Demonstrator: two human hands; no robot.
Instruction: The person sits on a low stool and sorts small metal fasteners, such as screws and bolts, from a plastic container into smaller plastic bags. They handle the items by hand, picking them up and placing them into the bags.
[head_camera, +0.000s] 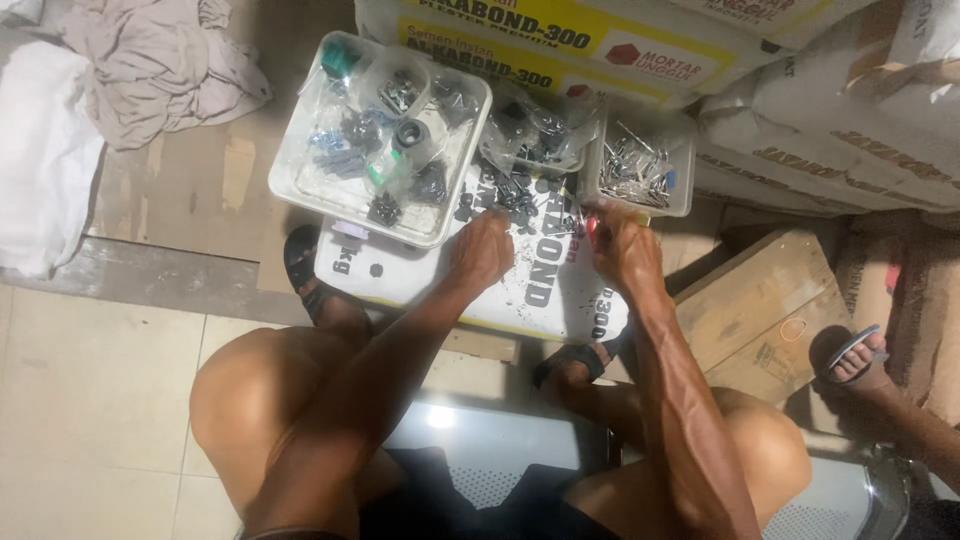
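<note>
While the loose screws (520, 205) are lying scattered on the white sack (420, 275), the left hand (480, 250) is curling over them and the right hand (625, 250) is pinching something small and red beside the tub (640, 165), sorting within reach.

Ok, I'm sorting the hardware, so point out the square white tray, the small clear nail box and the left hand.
Square white plastic tray (300, 190): head view, bare left floor.
Small clear nail box (684, 195): head view, right wall.
Left hand (482, 250): head view, back of hand.
</note>
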